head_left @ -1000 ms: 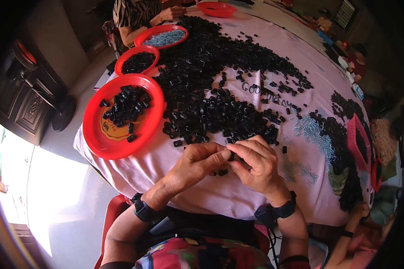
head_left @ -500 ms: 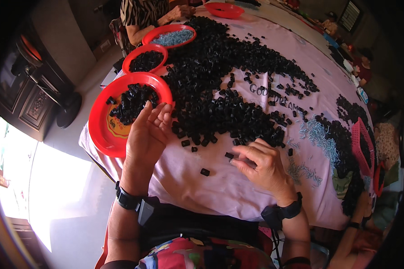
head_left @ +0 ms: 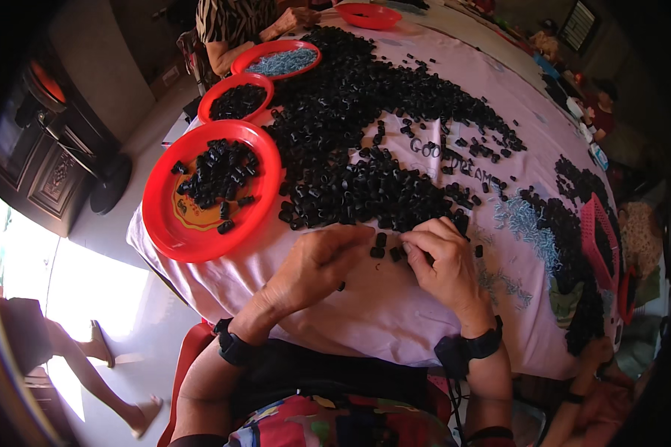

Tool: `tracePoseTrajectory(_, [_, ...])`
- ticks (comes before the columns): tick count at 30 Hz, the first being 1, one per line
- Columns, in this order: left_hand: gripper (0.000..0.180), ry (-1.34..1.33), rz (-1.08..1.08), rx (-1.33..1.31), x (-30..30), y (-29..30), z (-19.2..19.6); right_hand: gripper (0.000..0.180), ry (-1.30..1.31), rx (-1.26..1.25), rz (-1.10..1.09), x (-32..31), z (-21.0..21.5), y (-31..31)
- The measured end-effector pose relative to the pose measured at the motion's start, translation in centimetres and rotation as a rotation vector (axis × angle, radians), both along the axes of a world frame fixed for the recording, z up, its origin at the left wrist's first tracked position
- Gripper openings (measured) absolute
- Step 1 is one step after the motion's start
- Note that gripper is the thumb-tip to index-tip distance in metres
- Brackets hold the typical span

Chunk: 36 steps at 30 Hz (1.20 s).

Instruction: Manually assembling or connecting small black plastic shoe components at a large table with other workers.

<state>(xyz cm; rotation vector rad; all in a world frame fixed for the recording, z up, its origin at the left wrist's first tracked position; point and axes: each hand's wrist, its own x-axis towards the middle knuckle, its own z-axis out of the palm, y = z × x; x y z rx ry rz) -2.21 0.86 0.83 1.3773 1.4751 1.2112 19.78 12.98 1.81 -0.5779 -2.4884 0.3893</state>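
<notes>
Over the near edge of a large heap of small black plastic pieces point(head_left: 373, 186), both my hands face each other with a small gap between them. My left hand point(head_left: 317, 264) points right, its fingers drawn together; what they hold, if anything, is hidden. My right hand point(head_left: 443, 257) is closed in a pinch, thumb against fingers, and I cannot make out what is in it. A few loose black pieces point(head_left: 380, 240) lie between the fingertips. To the left, a red plate point(head_left: 160, 223) with a yellow patterned middle holds a pile of black pieces point(head_left: 220, 171).
Beyond the plate stand a red bowl point(head_left: 203, 108) of black pieces and a red tray point(head_left: 238, 65) of blue-grey bits. Loose blue-grey bits point(head_left: 529, 231) and a pink basket point(head_left: 600, 242) lie right. Co-workers sit around the pink-clothed table; someone's legs point(head_left: 89, 372) show lower left.
My left hand has moved from the red plate right to the heap's near edge, beside my right hand. Pieces on the plate now show uncovered. Someone's legs have appeared lower left.
</notes>
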Motion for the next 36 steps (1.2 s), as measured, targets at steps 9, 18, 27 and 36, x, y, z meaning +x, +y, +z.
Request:
tracePoseTrajectory(9, [0.039,0.684,-0.035,0.355,2.9,1.3,-0.2,0.020,0.033,0.051,-0.095,-0.1,0.0,0.4])
tracePoseTrajectory(18, [0.044,0.682,0.022,0.292,3.8,2.9,-0.6,0.016,0.183,0.026,-0.196,1.1,-0.1,1.5])
tracePoseTrajectory(27, [0.044,0.700,-0.126,0.388,4.3,2.7,-0.6,0.014,0.039,-0.104,-0.307,4.1,-0.2,1.5])
tracePoseTrajectory(36, [0.039,0.746,-0.151,0.390,5.2,3.1,-1.0,0.006,0.056,-0.055,-0.204,3.7,0.6,0.6])
